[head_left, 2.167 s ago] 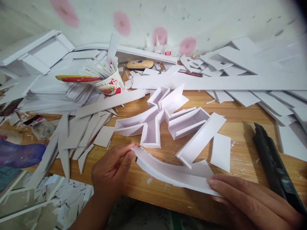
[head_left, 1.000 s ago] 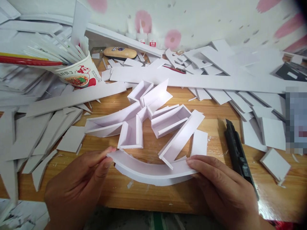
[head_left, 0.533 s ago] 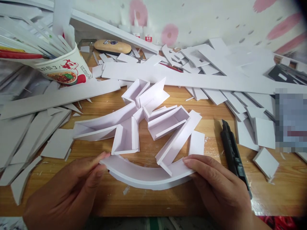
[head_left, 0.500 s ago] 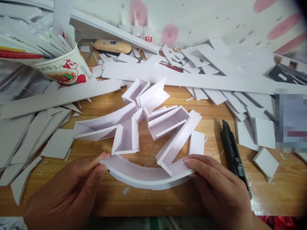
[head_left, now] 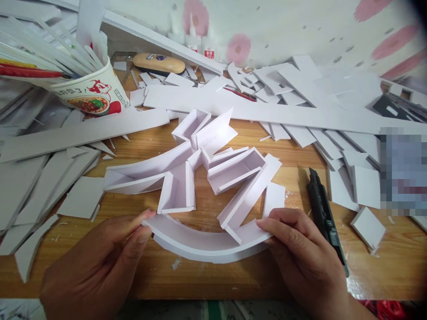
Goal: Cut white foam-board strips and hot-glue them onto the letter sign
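Note:
A curved white foam board strip (head_left: 200, 251) bows toward me at the front of the table. My left hand (head_left: 96, 253) pinches its left end between thumb and fingertips. At the right, my right hand (head_left: 300, 249) grips the strip's other end, thumb and fingers closed. Just behind the strip lies a white foam board structure (head_left: 180, 186) made of hollow, open-topped sections with upright walls. A straight channel piece (head_left: 248, 193) slants down to the strip's inner side and meets it. The fingertips of both hands partly cover the strip's ends.
A black utility knife (head_left: 327, 222) lies right of my right hand. White foam board scraps (head_left: 76, 198) are strewn left, right and behind. A paper cup (head_left: 96, 93) with glue sticks stands back left; glue bottles (head_left: 209, 46) stand by the wall. One long board (head_left: 267, 109) crosses the back.
Both hands keep hold of the curved strip, which stays almost in place. The right fingers have shifted very slightly; the whole view has moved a little.

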Tool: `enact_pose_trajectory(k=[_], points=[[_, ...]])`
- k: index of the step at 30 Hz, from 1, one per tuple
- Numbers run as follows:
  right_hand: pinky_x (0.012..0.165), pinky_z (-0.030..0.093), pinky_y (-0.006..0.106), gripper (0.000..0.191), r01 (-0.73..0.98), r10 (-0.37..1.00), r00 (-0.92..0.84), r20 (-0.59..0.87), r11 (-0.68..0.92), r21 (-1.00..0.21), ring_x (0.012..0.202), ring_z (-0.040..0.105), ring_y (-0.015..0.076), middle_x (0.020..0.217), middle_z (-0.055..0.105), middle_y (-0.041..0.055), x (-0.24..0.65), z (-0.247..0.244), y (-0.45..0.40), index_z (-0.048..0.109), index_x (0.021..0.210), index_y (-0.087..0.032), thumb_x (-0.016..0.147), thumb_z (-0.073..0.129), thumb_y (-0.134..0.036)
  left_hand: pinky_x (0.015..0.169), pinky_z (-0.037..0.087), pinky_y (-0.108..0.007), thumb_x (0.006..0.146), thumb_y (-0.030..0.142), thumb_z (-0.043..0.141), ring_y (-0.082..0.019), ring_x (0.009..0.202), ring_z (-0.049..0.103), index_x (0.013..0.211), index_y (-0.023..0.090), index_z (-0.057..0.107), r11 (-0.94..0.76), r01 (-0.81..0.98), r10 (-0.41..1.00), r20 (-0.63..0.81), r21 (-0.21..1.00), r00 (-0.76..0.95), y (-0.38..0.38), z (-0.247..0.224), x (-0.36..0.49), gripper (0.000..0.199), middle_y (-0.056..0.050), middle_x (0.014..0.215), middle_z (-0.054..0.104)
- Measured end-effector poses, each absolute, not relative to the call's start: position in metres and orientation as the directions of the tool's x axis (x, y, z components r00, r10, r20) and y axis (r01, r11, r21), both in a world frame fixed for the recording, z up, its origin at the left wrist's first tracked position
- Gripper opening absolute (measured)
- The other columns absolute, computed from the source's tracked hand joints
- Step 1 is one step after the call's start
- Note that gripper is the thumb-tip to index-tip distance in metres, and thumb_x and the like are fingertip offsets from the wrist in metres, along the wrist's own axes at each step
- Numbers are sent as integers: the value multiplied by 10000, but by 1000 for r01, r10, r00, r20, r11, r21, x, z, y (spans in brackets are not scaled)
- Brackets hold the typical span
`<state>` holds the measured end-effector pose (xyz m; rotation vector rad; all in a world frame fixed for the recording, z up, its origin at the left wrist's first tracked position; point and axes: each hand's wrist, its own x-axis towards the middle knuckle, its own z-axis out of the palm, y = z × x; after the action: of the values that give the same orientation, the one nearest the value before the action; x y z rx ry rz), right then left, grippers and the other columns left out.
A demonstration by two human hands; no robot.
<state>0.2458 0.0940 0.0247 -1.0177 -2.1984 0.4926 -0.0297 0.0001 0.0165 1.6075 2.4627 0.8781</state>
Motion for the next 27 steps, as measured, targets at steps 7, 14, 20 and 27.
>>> enact_pose_trajectory(k=[7,14,20,27], points=[[669,547,152,187,528,727,-552,409,684,-503,818,659,128,959,600,70,256,16,96,636,1037,-188,907,509,-145,771,513,-197,870,375,550,-116,781,689,933,278,692,153,875,887,326,458,-326,8,30,-20,183,61,901,742],[685,567,210,210,534,710,-592,382,700,-474,852,662,160,1012,589,85,262,11,96,606,1096,-205,913,505,-185,828,497,-190,879,327,550,-99,806,667,986,319,671,123,835,875,338,537,-347,6,24,-19,161,85,948,723],[717,532,146,183,514,738,-549,393,668,-538,863,623,117,991,558,75,254,16,95,614,1046,-173,915,500,-118,790,482,-192,872,365,539,-105,801,661,974,342,675,126,850,888,325,511,-327,7,24,-24,171,97,928,717],[788,495,109,195,496,753,-558,348,639,-588,900,592,89,999,541,69,253,18,94,614,1053,-145,912,497,-80,809,473,-242,846,400,558,-138,855,638,1015,371,676,192,781,892,226,594,-392,-3,10,-34,208,80,982,697]])
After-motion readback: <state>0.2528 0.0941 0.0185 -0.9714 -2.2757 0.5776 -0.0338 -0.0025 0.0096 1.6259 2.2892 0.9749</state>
